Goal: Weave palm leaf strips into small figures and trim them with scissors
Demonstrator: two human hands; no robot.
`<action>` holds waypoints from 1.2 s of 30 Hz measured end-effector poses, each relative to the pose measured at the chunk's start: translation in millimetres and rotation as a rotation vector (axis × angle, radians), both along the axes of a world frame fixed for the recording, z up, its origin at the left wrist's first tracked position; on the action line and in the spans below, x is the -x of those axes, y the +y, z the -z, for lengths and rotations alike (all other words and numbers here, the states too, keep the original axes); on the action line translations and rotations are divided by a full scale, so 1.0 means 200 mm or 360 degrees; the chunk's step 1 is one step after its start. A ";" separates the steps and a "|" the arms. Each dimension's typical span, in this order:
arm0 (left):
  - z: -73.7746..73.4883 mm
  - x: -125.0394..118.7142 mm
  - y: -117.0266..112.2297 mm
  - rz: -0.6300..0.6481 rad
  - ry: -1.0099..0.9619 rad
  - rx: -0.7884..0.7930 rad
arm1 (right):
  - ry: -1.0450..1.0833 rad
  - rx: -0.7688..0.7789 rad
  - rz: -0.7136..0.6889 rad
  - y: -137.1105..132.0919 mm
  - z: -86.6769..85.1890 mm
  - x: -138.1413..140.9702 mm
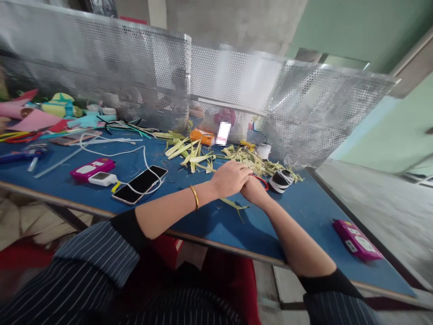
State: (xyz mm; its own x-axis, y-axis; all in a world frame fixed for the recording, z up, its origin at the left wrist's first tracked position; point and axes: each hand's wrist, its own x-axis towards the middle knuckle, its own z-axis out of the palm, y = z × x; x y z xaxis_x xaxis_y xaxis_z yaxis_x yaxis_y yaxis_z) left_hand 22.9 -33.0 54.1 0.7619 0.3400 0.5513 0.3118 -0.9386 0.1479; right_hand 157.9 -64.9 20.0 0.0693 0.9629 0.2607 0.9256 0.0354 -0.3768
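My left hand (pixel 230 178) lies curled over my right hand (pixel 254 189) on the blue table (pixel 304 207), and its wrist carries a gold bangle (pixel 194 197). A red loop, like a scissor handle (pixel 261 179), pokes out from under my right hand, whose fingers are hidden. A green leaf strip (pixel 235 206) lies just below the hands. A pile of pale green leaf strips (pixel 196 155) and shreds (pixel 257 162) sits just beyond them. A black and white tape roll (pixel 281 180) stands to the right of the hands.
A black phone (pixel 140 184) with a white cable, a white gadget (pixel 101 178) and a magenta box (pixel 91 168) lie at left. Another magenta box (pixel 356 239) lies near the right edge. A perforated metal screen (pixel 237 90) closes the back. Coloured paper crafts (pixel 40 117) crowd the far left.
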 end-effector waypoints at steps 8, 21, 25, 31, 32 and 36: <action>0.25 -0.01 0.13 -0.0191 0.0215 0.0329 | -0.0188 0.0012 0.0071 -0.02 0.06 -0.12; 0.14 0.11 0.21 0.0187 0.0004 0.1769 | 0.0995 -0.0330 -0.0102 -0.04 0.09 -0.10; 0.15 0.11 0.16 0.0228 -0.0012 0.2254 | 0.1187 -0.0250 -0.0204 -0.02 0.10 -0.08; 0.17 0.09 0.11 0.0174 -0.0223 0.2484 | 0.1659 -0.0208 -0.0161 -0.02 0.08 -0.06; 0.17 0.08 0.11 0.0155 -0.0299 0.2520 | 0.1762 -0.0254 -0.0097 -0.01 0.08 -0.06; 0.20 0.06 0.11 0.0064 -0.0515 0.2670 | 0.1981 -0.0175 -0.0008 -0.01 0.08 -0.06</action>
State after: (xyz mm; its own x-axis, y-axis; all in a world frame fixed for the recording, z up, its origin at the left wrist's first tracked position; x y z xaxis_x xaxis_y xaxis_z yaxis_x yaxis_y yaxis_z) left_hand 10.2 -12.0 14.4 0.7213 0.6491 -0.2415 0.0548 0.2941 0.9542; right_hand 170.1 -66.0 3.3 0.3226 0.9413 0.0999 -0.0571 0.1247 -0.9905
